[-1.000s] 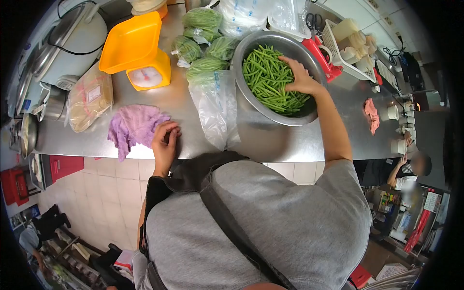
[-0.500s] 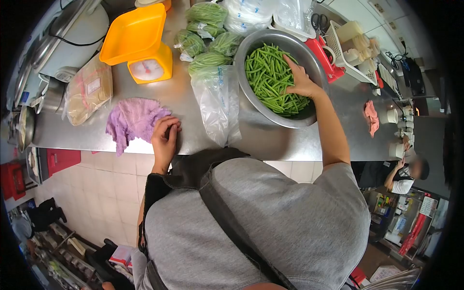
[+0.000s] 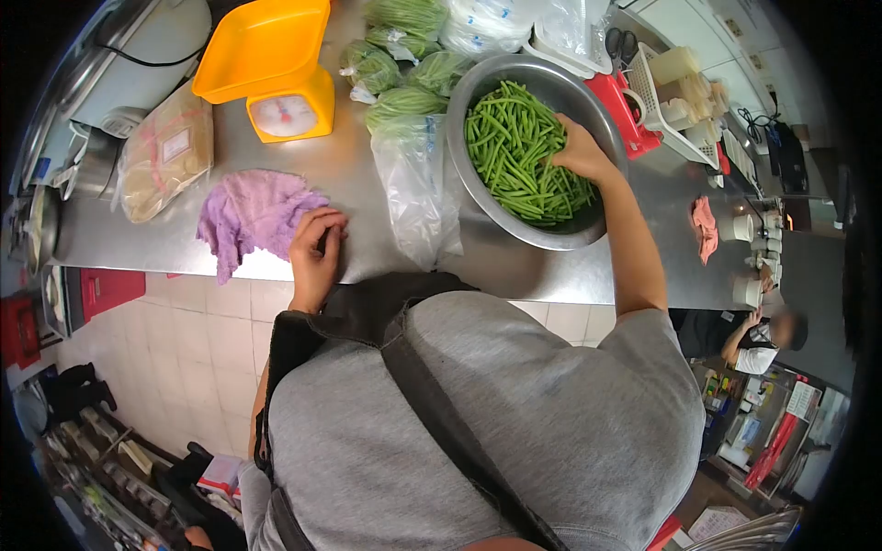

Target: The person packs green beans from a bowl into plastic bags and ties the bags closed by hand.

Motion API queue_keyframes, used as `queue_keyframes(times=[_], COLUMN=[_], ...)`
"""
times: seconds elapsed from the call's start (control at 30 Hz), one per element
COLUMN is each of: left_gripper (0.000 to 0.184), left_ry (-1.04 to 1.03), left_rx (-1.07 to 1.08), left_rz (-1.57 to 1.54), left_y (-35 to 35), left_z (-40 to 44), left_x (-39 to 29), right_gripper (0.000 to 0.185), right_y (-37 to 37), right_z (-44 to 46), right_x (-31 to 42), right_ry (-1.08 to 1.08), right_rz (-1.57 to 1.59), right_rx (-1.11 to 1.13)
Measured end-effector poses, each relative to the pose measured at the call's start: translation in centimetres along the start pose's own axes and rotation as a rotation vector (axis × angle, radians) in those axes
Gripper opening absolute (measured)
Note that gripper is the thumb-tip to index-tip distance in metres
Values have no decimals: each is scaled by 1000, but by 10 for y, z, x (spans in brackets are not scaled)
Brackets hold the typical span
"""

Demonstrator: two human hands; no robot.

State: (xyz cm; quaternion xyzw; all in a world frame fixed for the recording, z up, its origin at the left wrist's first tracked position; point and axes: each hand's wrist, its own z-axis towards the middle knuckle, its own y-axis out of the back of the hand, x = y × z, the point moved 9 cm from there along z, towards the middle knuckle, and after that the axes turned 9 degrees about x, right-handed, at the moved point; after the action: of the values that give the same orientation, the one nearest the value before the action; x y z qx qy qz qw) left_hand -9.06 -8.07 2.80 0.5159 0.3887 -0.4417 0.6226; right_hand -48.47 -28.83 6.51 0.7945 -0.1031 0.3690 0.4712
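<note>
A large steel bowl (image 3: 470, 193) on the counter holds a heap of cut green beans (image 3: 514, 151). My right hand (image 3: 583, 154) reaches in over the bowl's right side, fingers curled into the beans and fingertips hidden among them. My left hand (image 3: 317, 241) rests at the counter's front edge, its fingers curled in with nothing visible in them. It touches the edge of a crumpled purple cloth (image 3: 253, 216). Between my hands lies a clear plastic bag (image 3: 409, 188), flat and partly under the bagged beans (image 3: 404, 106).
An orange kitchen scale (image 3: 292, 115) stands at the back left, near a brown package (image 3: 170, 156). Behind the bowl are more plastic bags (image 3: 487, 26) and a white basket (image 3: 657, 106). A pink cloth (image 3: 705, 230) lies right. Another person (image 3: 758, 344) is at the far right.
My right hand has pushed deeper into the beans, its fingers less spread than before. My left hand stays by the purple cloth. The view has shifted slightly.
</note>
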Motion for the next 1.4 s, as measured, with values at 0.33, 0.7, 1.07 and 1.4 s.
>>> queue_keyframes(times=[0.33,0.7,1.07,1.4], left_gripper=[12,16,17,18], left_ry=[10,-21,-36,-21], left_rx=[23,8,-14,-21], left_rz=[21,-3,38,70], left_y=[-2,-1,-1,0], left_z=[-1,-1,-2,-2], left_x=[-2,-4,2,-10], right_gripper=[56,74,112,101], right_y=[67,-7,-46,-24], right_z=[-68,-42,-43,-23], right_x=[86,104,117,93], right_ry=[202,182,206,118], right_rz=[176,-171,-443,-599], right_rx=[-322,-10,60,-54])
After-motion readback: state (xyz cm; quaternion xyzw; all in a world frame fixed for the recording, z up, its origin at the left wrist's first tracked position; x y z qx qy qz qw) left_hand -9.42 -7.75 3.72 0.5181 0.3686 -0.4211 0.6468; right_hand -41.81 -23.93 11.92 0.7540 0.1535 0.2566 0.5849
